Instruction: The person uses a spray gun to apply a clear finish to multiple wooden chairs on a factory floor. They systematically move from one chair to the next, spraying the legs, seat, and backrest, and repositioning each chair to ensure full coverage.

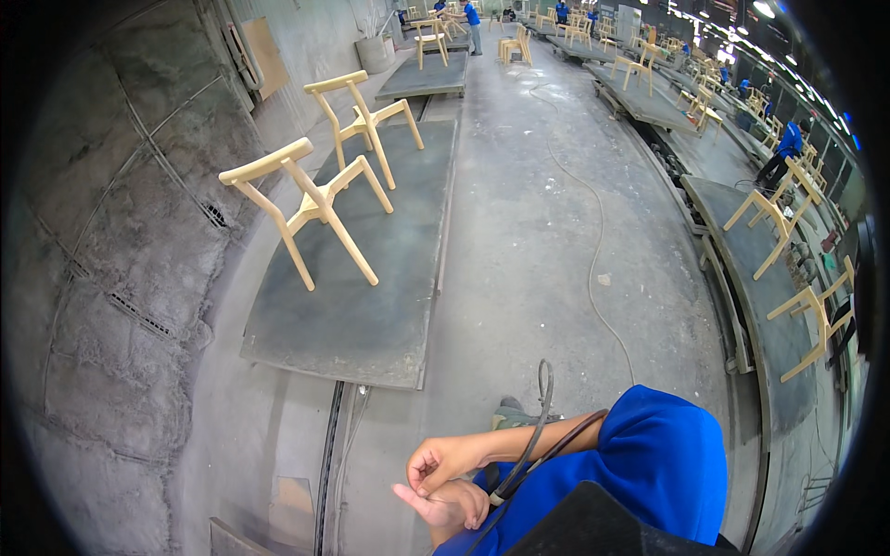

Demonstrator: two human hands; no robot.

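Grey concrete floor of a long workshop lies under the person, whose left hand and right hand are pressed together just below a thin dark hose, fingers curled on each other, holding no tool. Beyond the hose, on the grey platform, the near bare wooden chair stands untouched, so work on it seems not begun. Farther from the hose a second chair waits too.

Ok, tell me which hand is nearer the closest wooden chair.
Right. The right hand sits on the chair's side of the left hand, which lies just behind it, nearer the body.
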